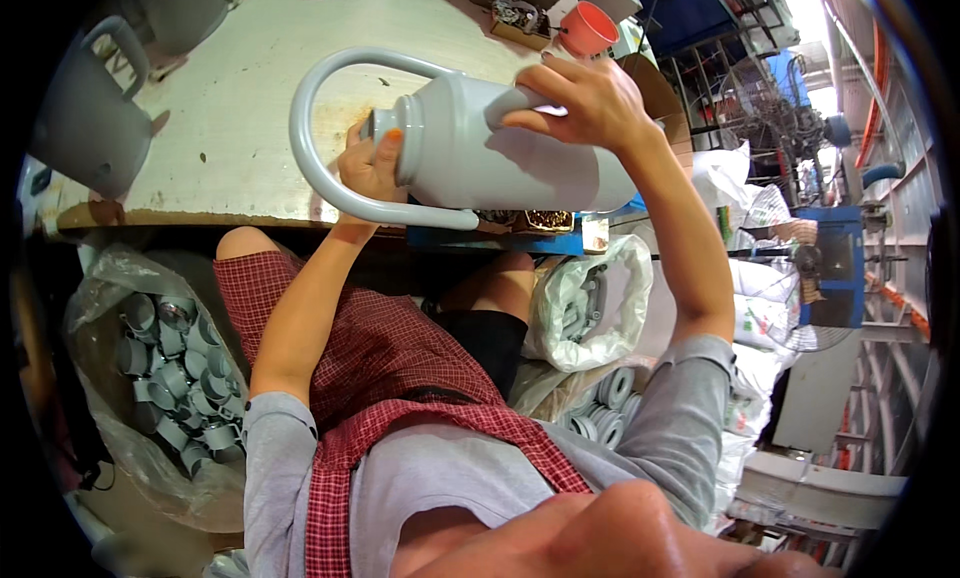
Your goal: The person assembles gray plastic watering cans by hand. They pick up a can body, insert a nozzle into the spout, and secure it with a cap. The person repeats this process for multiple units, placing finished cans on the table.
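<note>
Surface: worn pale workbench (240, 108)
Left hand (372, 166): fingers closed at grey jug (500, 148) neck
Right hand (585, 103): gripping jug body

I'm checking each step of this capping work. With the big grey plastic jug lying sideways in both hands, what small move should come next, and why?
Probably a short twist of the left hand at the neck of the grey plastic jug with the looped handle. Its fingers already wrap the small cap end, while the right hand presses on the body and steadies it above the worn table.
</note>
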`<state>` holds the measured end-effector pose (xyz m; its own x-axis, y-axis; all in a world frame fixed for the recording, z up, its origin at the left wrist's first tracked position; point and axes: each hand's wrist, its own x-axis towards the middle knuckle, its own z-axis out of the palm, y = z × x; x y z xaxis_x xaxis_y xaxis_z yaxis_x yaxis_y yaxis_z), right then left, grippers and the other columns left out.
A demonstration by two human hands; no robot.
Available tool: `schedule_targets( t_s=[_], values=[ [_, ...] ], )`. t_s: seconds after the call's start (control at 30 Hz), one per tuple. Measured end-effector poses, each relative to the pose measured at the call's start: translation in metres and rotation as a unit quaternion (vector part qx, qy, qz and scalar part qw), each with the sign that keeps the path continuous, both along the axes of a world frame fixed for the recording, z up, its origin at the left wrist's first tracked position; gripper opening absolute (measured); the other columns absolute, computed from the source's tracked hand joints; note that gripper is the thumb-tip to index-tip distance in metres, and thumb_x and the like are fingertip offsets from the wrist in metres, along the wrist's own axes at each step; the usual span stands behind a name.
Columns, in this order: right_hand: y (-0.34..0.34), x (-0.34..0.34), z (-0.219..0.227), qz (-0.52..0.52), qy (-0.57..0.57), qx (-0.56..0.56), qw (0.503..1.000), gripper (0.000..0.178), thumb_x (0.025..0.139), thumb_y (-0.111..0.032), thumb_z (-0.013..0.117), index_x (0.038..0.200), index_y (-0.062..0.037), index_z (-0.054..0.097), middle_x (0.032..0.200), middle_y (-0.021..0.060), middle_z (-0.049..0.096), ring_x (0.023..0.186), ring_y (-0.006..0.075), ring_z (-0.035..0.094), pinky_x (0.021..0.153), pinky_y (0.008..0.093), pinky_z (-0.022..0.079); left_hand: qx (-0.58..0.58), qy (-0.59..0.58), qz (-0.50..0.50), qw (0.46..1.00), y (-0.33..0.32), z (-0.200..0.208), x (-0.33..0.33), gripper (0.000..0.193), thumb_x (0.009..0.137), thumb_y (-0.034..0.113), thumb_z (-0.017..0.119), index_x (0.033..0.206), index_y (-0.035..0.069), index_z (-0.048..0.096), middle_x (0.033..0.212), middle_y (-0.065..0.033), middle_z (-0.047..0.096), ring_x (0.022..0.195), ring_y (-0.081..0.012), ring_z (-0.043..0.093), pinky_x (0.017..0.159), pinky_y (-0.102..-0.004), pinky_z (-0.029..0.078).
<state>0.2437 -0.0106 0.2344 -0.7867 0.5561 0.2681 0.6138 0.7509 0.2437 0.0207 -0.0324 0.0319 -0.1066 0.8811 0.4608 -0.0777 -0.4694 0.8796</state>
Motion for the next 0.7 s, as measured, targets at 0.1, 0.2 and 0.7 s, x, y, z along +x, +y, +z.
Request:
schedule_targets(
  t_s=[0.1, 0.2, 0.7],
  values=[
    [-0.003, -0.005, 0.002, 0.059, 0.070, 0.096, 0.991, 0.032, 0.076, -0.040, 0.076, 0.093, -0.0152, 0.064, 0.069, 0.0025, 0.059, 0.057, 0.0257, 0.061, 0.053, 0.0337, 0.051, -0.074, -0.043, 0.022, 0.996, -0.004, -0.003, 0.004, 0.048, 0.100, 0.040, 0.051, 0.080, 0.002, 0.072, 0.079, -0.0100, 0.069, 0.092, -0.0239, 0.062, 0.095, -0.0395, 0.043],
    [-0.037, 0.011, 0.001, 0.036, 0.230, 0.201, 0.951, 0.028, 0.073, -0.026, 0.080, 0.092, -0.0122, 0.065, 0.077, 0.0027, 0.063, 0.063, 0.0238, 0.064, 0.058, 0.0331, 0.052, -0.126, -0.139, 0.072, 0.980, -0.007, -0.011, -0.013, 0.041, 0.100, 0.036, 0.052, 0.091, 0.000, 0.071, 0.087, -0.0113, 0.069, 0.087, -0.0193, 0.061, 0.085, -0.0338, 0.049],
    [-0.128, 0.105, -0.172, -0.335, 0.223, -0.305, 0.863, 0.014, 0.087, -0.013, 0.065, 0.098, -0.0056, 0.061, 0.098, 0.0135, 0.061, 0.092, 0.0366, 0.062, 0.077, 0.0440, 0.050, -0.181, -0.150, 0.347, 0.908, -0.082, 0.045, -0.224, 0.060, 0.101, 0.050, 0.039, 0.116, -0.004, 0.062, 0.108, -0.0146, 0.066, 0.091, -0.0215, 0.067, 0.078, -0.0332, 0.056]
  ],
)
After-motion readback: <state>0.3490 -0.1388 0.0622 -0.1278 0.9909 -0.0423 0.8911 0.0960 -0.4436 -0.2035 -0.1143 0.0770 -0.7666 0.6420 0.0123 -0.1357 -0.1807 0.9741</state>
